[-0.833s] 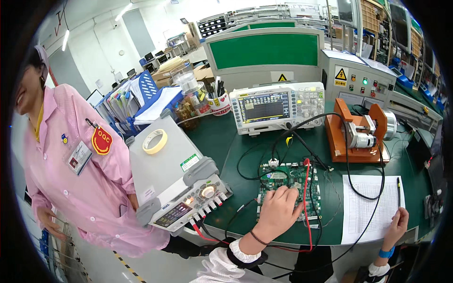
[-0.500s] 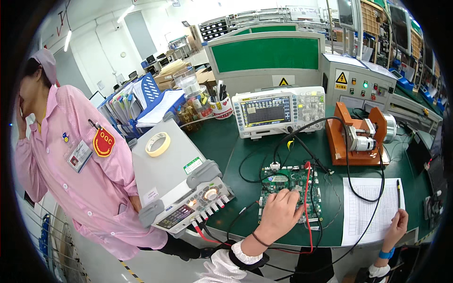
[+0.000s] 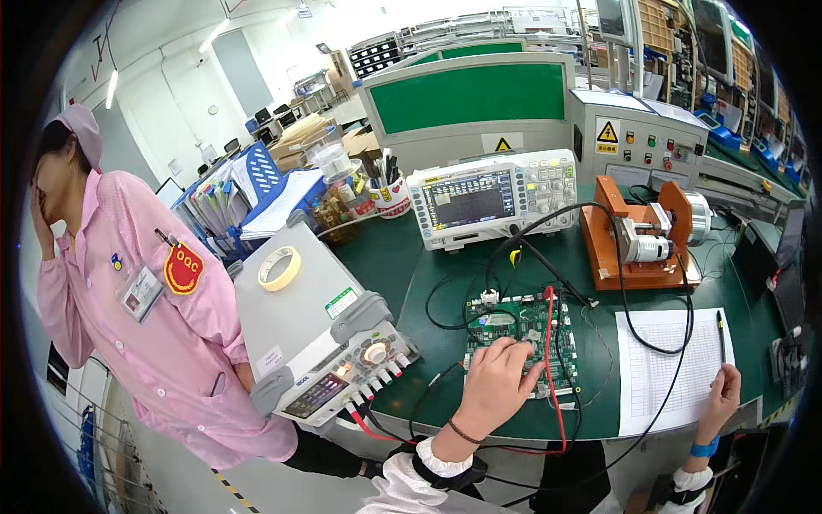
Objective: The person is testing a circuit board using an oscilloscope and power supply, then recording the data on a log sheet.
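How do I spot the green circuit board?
Toward the back of the dark green table, find the boxy white instrument with a screen. In front lies the flat green circuit board, partly under the left hand; unlike its neighbours, it's crowded with tiny parts.

This looks like an electronics workshop, on a factory floor perhaps. On the green worktop [image 3: 385,257] there are a screen meter [image 3: 495,201], a power box [image 3: 321,330] and a bare circuit board [image 3: 533,319] — and nearby a person wears a pink work coat [image 3: 145,343] and cap [image 3: 83,128].
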Available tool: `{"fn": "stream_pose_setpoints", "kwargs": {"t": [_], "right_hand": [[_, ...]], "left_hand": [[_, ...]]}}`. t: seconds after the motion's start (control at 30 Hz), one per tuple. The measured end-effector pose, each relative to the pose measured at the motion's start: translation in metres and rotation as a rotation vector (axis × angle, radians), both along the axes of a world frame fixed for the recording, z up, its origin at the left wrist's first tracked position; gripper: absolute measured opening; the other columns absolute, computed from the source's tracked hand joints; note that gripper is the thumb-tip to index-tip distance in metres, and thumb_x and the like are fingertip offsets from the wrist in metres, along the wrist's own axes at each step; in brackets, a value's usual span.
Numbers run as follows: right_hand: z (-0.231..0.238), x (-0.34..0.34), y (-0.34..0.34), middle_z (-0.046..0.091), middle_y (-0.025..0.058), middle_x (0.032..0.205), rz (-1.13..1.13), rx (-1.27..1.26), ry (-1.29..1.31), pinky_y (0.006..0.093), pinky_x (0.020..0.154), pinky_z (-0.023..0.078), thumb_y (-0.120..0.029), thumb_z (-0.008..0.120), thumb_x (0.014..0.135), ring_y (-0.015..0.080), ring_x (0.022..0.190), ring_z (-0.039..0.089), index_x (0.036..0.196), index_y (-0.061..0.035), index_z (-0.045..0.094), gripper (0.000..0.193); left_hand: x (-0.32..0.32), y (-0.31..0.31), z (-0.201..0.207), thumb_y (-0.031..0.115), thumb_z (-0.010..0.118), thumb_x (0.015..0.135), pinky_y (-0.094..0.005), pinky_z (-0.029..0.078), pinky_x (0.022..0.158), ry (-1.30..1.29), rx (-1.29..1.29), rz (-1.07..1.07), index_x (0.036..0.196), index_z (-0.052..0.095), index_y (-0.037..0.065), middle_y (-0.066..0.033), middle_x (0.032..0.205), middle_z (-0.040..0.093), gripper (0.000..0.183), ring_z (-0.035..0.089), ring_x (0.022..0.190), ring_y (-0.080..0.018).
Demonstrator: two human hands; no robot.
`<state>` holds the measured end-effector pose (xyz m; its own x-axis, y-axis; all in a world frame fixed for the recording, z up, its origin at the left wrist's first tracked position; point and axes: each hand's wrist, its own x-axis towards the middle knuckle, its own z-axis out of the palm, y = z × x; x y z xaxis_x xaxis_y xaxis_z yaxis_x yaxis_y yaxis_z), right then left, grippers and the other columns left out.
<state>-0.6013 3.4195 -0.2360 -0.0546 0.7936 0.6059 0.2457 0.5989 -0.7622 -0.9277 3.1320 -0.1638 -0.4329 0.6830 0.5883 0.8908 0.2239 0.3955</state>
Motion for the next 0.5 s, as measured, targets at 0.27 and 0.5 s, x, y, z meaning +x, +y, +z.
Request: {"fn": "stream_pose_setpoints", "kwargs": {"t": [0.27,0.5], "right_hand": [[0.009,-0.007,-0.005,0.05,-0.003,0.075,-0.019,-0.004,-0.017,0.0199,0.056,0.034,-0.007,0.053,0.097,0.0034,0.064,0.042,0.103,0.0002,0.061,0.012],[0.014,-0.01,-0.012,0.049,-0.003,0.072,-0.034,0.031,-0.043,0.0204,0.055,0.033,-0.007,0.054,0.097,0.004,0.063,0.04,0.101,0.0008,0.061,0.012]], "left_hand": [[0.001,-0.007,-0.004,0.021,0.07,0.084,-0.0381,0.044,0.078,0.067,0.031,0.053,0.096,0.064,0.007,-0.0073,0.09,0.066,0.019,0.063,0.093,-0.0243],[0.006,-0.006,-0.007,0.02,0.07,0.084,-0.0375,0.043,0.08,0.127,0.052,0.079,0.095,0.062,0.007,-0.007,0.091,0.067,0.018,0.062,0.095,-0.0245]]}}
